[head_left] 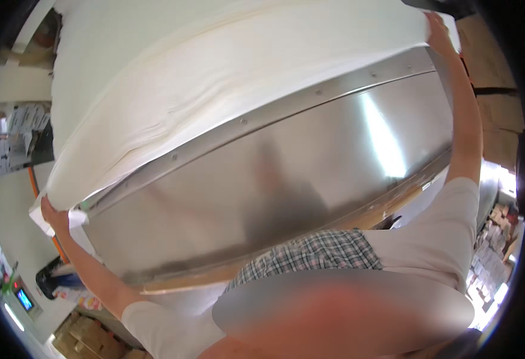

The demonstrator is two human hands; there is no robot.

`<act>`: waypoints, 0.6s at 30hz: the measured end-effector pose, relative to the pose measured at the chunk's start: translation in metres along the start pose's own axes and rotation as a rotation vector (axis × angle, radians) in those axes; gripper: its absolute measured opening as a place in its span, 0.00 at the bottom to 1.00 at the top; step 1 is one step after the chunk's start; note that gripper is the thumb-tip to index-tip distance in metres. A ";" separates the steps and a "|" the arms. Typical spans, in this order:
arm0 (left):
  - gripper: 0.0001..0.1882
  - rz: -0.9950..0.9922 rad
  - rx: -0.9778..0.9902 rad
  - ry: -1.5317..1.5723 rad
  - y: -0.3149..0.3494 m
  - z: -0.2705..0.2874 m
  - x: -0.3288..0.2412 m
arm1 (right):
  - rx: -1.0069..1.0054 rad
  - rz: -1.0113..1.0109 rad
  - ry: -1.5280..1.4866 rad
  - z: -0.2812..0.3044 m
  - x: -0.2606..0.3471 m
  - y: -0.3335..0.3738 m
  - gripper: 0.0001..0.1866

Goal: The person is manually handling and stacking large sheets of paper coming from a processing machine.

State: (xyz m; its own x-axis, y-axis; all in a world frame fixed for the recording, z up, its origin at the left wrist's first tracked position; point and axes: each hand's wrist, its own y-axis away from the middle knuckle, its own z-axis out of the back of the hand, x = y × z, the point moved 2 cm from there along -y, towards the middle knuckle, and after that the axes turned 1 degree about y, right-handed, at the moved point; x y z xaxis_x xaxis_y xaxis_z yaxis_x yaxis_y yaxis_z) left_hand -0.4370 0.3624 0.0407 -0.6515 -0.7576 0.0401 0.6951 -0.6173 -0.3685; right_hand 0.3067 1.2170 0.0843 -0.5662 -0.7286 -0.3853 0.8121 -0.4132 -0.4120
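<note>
A wide white fabric sheet (232,78) spans the far side of the view, with creases along its near edge. My left hand (55,216) is closed on the sheet's near left corner, and a bit of white cloth hangs beyond the fingers. Far off at the upper right, my right hand (439,33) grips the opposite end of the same edge. Both arms are stretched wide apart, so the edge runs between the two hands. Below that edge lies a shiny steel panel (226,197) with a row of screws along its far strip.
Cardboard boxes (495,119) are stacked at the right, and more boxes (86,338) sit at the lower left. A control panel with a small lit screen (24,299) stands at the left. Papers (29,118) hang at the far left.
</note>
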 end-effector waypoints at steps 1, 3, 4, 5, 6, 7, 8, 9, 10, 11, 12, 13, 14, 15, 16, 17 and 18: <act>0.35 -0.041 -0.040 -0.014 0.022 0.014 0.011 | 0.039 -0.024 -0.001 0.010 0.010 0.006 0.31; 0.34 -0.148 -0.107 -0.026 0.037 0.071 0.032 | 0.089 -0.099 -0.030 0.057 0.011 0.041 0.28; 0.33 -0.197 -0.135 -0.011 0.049 0.076 0.024 | 0.096 -0.137 -0.047 0.068 0.000 0.067 0.29; 0.33 -0.209 -0.131 -0.015 0.065 0.082 0.022 | 0.147 -0.198 -0.037 0.078 0.008 0.089 0.30; 0.33 -0.214 -0.114 -0.026 0.091 0.089 0.025 | 0.207 -0.248 -0.036 0.084 0.023 0.110 0.30; 0.33 -0.181 -0.078 -0.081 0.114 0.095 0.022 | 0.258 -0.256 -0.025 0.086 0.034 0.132 0.31; 0.33 -0.155 -0.040 -0.132 0.137 0.100 0.017 | 0.315 -0.269 -0.012 0.087 0.045 0.156 0.31; 0.33 -0.158 -0.024 -0.151 0.157 0.105 0.011 | 0.328 -0.265 -0.032 0.092 0.057 0.177 0.31; 0.33 -0.137 -0.004 -0.152 0.179 0.110 0.005 | 0.345 -0.254 -0.052 0.097 0.064 0.194 0.32; 0.33 -0.122 0.019 -0.150 0.196 0.113 -0.002 | 0.368 -0.247 -0.070 0.099 0.071 0.213 0.32; 0.33 -0.129 0.037 -0.163 0.213 0.116 -0.010 | 0.385 -0.246 -0.085 0.099 0.075 0.230 0.32; 0.33 -0.082 0.107 -0.171 0.231 0.121 -0.013 | 0.392 -0.237 -0.104 0.100 0.081 0.250 0.32; 0.33 -0.032 0.175 -0.178 0.250 0.122 -0.016 | 0.398 -0.226 -0.121 0.101 0.087 0.266 0.32; 0.33 -0.040 0.188 -0.186 0.270 0.121 -0.019 | 0.412 -0.229 -0.130 0.105 0.094 0.281 0.32; 0.33 -0.003 0.196 -0.148 0.292 0.122 -0.018 | 0.446 -0.237 -0.145 0.110 0.105 0.292 0.32; 0.34 0.033 0.202 -0.104 0.307 0.121 -0.018 | 0.480 -0.249 -0.154 0.114 0.111 0.302 0.32; 0.34 0.027 0.210 -0.106 0.320 0.120 -0.017 | 0.489 -0.252 -0.155 0.113 0.116 0.318 0.32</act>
State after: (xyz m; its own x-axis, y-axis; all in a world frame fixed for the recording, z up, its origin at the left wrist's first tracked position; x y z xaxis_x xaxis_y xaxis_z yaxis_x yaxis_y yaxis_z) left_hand -0.1673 0.1524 0.0336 -0.6040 -0.7857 0.1339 0.7671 -0.6186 -0.1700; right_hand 0.5151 0.9398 0.0023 -0.7535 -0.6313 -0.1837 0.6463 -0.7624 -0.0309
